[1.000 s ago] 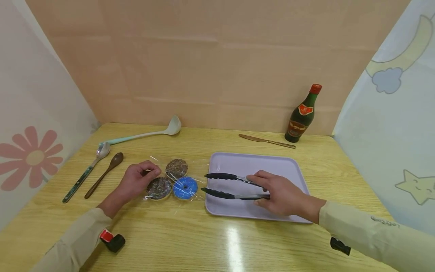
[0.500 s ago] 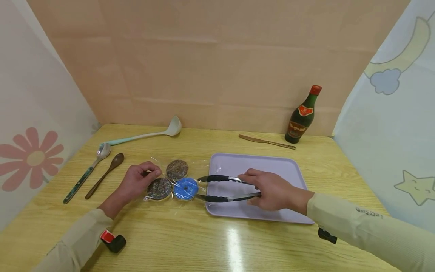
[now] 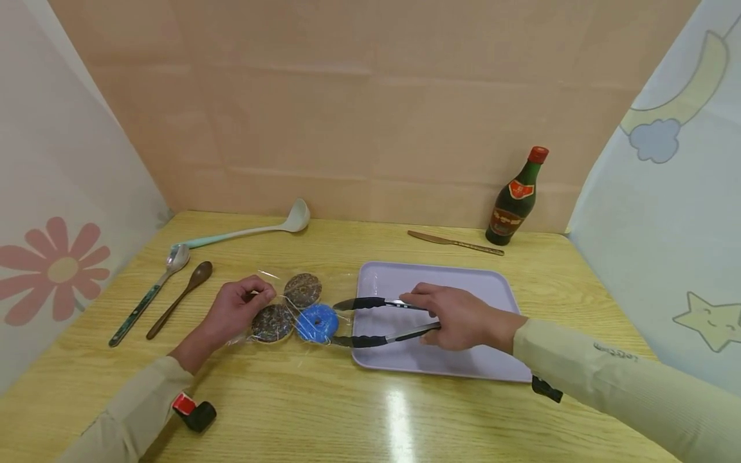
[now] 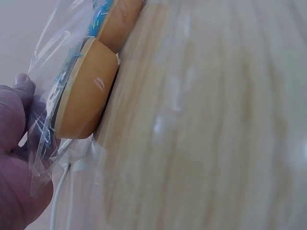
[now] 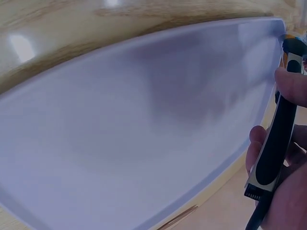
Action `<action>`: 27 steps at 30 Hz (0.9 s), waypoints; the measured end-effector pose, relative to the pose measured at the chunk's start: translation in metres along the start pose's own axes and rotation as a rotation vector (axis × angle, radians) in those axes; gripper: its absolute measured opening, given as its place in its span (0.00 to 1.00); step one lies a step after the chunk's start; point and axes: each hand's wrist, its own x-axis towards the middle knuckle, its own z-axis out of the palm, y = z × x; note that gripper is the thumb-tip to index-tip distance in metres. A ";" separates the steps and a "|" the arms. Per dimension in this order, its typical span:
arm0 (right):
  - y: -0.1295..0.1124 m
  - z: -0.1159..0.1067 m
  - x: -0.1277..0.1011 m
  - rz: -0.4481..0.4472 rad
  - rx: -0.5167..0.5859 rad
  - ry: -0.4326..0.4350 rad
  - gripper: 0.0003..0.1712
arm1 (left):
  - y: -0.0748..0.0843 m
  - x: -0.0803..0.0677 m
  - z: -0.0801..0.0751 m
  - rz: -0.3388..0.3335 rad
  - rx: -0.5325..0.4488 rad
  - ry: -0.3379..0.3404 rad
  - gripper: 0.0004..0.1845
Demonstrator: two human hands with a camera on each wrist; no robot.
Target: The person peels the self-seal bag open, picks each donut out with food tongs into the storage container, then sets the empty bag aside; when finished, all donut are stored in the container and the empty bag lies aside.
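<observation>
In the head view my left hand [image 3: 231, 311] pinches the edge of a clear plastic bag [image 4: 41, 120] lying on the table. Inside the bag are a blue doughnut [image 3: 311, 329], a brown doughnut [image 3: 302, 289] and a dark sprinkled doughnut [image 3: 272, 323]. My right hand [image 3: 463, 316] grips a pair of tongs [image 3: 367, 303] with black tips, held spread over the lilac tray [image 3: 486, 283]. Their tips reach the bag's right end, one on each side of the blue doughnut's right edge. Whether they touch it, I cannot tell.
At the left lie a metal spoon [image 3: 152, 290], a wooden spoon [image 3: 184, 297] and a ladle [image 3: 296, 217]. A gold-coloured knife [image 3: 454, 242] lies behind the tray. A dark green bottle [image 3: 512, 206] stands at the back right, near the wall.
My right hand has moved left with the tongs, bringing their tips from the tray's left edge to the blue doughnut. The left hand has stayed on the bag.
</observation>
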 end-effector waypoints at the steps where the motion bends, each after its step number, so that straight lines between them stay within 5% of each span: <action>1: 0.000 0.000 0.001 -0.001 0.004 -0.005 0.38 | 0.000 0.000 0.000 0.001 -0.002 0.001 0.04; 14: 0.000 0.005 0.010 0.013 0.043 -0.040 0.39 | -0.036 0.000 0.001 -0.001 -0.019 0.004 0.05; 27: -0.004 0.009 0.009 -0.002 0.057 -0.008 0.38 | -0.001 -0.002 -0.001 0.000 0.018 -0.006 0.04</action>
